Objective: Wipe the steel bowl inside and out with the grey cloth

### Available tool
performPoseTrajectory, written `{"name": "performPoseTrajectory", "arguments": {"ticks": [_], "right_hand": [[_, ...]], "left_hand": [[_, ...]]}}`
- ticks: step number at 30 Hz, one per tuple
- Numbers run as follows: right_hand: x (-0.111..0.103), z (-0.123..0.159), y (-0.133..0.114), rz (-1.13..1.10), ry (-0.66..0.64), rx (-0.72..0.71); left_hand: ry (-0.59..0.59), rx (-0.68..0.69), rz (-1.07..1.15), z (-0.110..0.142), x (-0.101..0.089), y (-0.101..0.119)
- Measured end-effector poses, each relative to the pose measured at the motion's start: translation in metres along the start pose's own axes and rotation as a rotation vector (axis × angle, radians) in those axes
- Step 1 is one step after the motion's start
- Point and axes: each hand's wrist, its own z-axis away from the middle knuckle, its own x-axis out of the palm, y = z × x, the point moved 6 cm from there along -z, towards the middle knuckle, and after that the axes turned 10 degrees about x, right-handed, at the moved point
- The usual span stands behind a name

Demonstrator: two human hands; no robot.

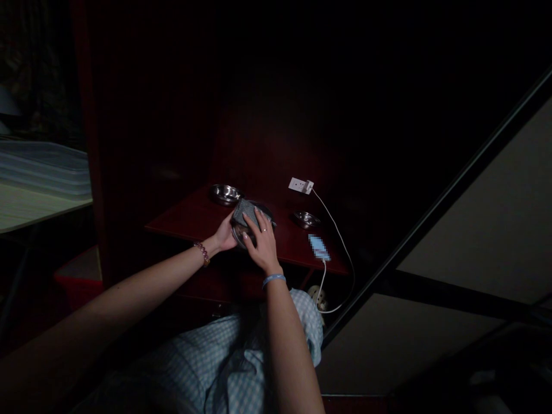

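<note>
In the head view, my left hand (226, 233) grips the left side of a shiny metal bowl (237, 236), tilted above the front edge of a dark red desk (185, 221). A grey cloth (245, 211) lies over the bowl. My right hand (263, 244) is on top with its fingers bent, pressing the cloth against the bowl. Part of the bowl is hidden behind the cloth and fingers. Behind it, something dark on the desk is too dim to name. Another metal bowl (225, 195) stands at the back left, close to my hands.
To the right are a small metal bowl (306, 219) and a phone (319, 247) on a white cable (345, 247), which runs to a wall socket (298, 184). Stacked clear plastic lids or trays (43, 169) rest on a pale table (38, 207) at left. The room is dim.
</note>
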Motion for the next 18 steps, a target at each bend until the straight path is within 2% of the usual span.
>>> {"name": "performPoseTrajectory", "arguments": {"ticks": [5, 12, 18], "right_hand": [[0.005, 0.0, 0.003, 0.031, -0.023, 0.02], [0.011, 0.001, 0.006, 0.046, -0.069, 0.01], [0.022, 0.001, 0.017, 0.073, -0.101, 0.08]], "left_hand": [[0.081, -0.03, 0.035, -0.005, -0.012, -0.005], [0.22, -0.042, 0.029, -0.019, -0.041, -0.013], [0.193, -0.093, 0.013, -0.028, -0.045, -0.013]]}}
